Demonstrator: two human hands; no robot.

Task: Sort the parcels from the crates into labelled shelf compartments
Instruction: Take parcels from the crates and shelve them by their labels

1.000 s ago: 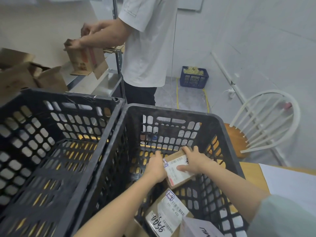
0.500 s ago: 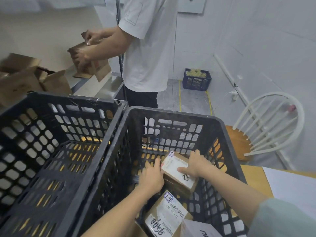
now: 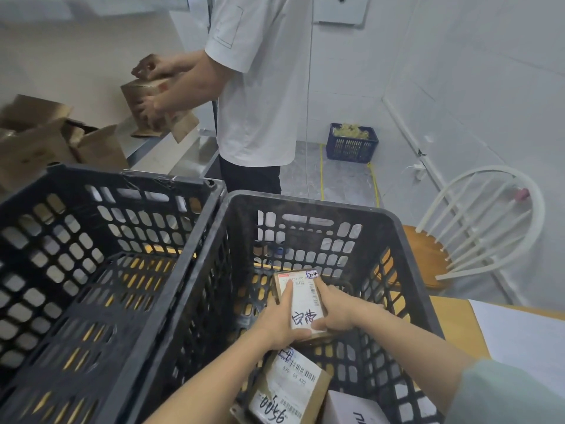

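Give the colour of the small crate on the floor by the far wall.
The floor crate is blue; the head view shows it.

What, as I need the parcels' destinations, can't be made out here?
Head view:
Held parcel: fine print too small; left hand and right hand cover its sides.
Lower parcel: tag partly under left hand; bottom edge cuts it.
White box: mostly cut off by bottom edge.
Labelled compartments: outside the frame.

both hands [image 3: 305,319] round labelled parcel [image 3: 301,301] in rt black crate [image 3: 308,206], 2 more parcels [image 3: 287,390] below
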